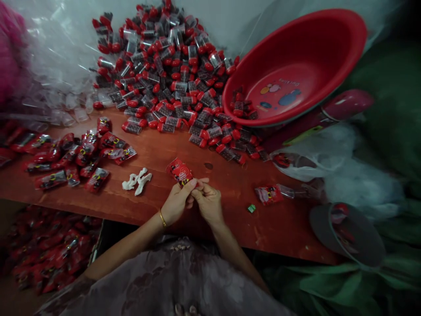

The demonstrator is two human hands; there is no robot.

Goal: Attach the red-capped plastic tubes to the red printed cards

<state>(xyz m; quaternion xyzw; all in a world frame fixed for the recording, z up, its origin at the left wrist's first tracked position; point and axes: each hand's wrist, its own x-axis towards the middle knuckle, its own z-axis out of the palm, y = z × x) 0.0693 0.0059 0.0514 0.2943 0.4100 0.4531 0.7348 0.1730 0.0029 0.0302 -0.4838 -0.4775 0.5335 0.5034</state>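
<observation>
A small red printed packet [179, 169] sticks out beyond my fingers above the brown table [158, 145]. My left hand [178, 201], with a gold bangle at the wrist, pinches the packet's near end. Against it, my right hand [208, 201] is closed at the same end, thumb and fingers pressed together. The fingers hide that end of the packet. Left of my hands lie crumpled white pieces [136, 180]. To the right are a tiny green piece [251, 208] and another red packet [268, 194] beside a clear plastic tube [286, 191].
A big heap of clear tubes with red caps [177, 83] fills the back, beside a tilted red basin [296, 103]. Red packets [85, 151] pile up at left, with more in a box [49, 250] below. A grey container [348, 232] and plastic bags [358, 184] stand right.
</observation>
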